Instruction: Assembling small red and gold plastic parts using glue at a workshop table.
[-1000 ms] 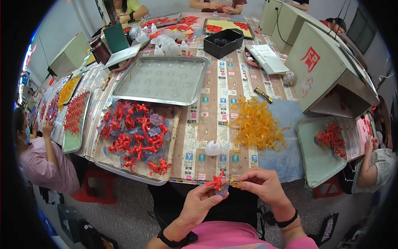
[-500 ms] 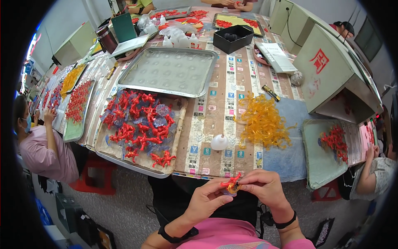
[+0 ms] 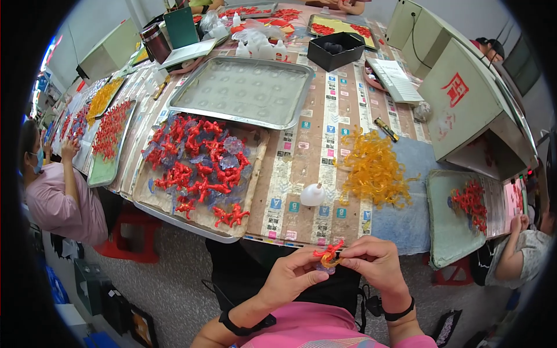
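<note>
Just off the table's near edge, my left hand is closed on a small red figurine with a clear purplish base. My right hand pinches a curved translucent yellow strip against the figurine. Fingertips partly hide where the two pieces meet. Ahead of my hands, a white squeeze bottle lies on the table. A pile of similar yellow strips sits beyond it to the right. To the left, many red figurines with purplish bases crowd a paper-lined tray.
A metal tray lies behind the figurines, with white bottles and a black box farther back. At right stand a grey-white cabinet and a green tray of red pieces. Co-workers sit on both sides.
The view has shifted slightly. In my hands, the figurine has turned a little, and the yellow strip now shows curving around its lower front. Both hands keep their grip.
</note>
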`<state>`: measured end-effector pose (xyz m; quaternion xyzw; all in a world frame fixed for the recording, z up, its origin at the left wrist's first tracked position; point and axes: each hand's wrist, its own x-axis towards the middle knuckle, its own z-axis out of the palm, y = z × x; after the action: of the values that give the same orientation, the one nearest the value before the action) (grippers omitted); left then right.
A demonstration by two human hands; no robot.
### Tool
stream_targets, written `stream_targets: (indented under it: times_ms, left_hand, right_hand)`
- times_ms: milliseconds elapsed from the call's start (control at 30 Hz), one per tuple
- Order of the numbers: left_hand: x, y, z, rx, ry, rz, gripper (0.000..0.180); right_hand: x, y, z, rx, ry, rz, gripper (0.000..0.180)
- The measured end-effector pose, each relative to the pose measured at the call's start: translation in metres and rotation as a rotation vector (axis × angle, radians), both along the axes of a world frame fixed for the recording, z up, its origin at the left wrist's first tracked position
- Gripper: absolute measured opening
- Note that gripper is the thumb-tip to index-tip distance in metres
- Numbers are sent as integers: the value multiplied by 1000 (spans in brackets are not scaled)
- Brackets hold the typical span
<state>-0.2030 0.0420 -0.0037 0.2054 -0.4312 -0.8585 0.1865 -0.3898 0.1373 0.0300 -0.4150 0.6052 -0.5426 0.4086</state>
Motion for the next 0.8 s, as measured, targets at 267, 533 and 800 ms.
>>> stream_targets:
  times_ms: [267,533,800]
  left_hand:
    - [-1,-3,3,81,-27,-65,37]
    - [-1,-2,7,209,-55,-64,35]
    - [2,-1,10,331,-48,-55,37]
  right_hand:
    - [-3,-1,1,51,-49,46,17]
    - [-1,1,-9,117,-243,68,15]
    - [4,3,-11,99,-198,36,13]
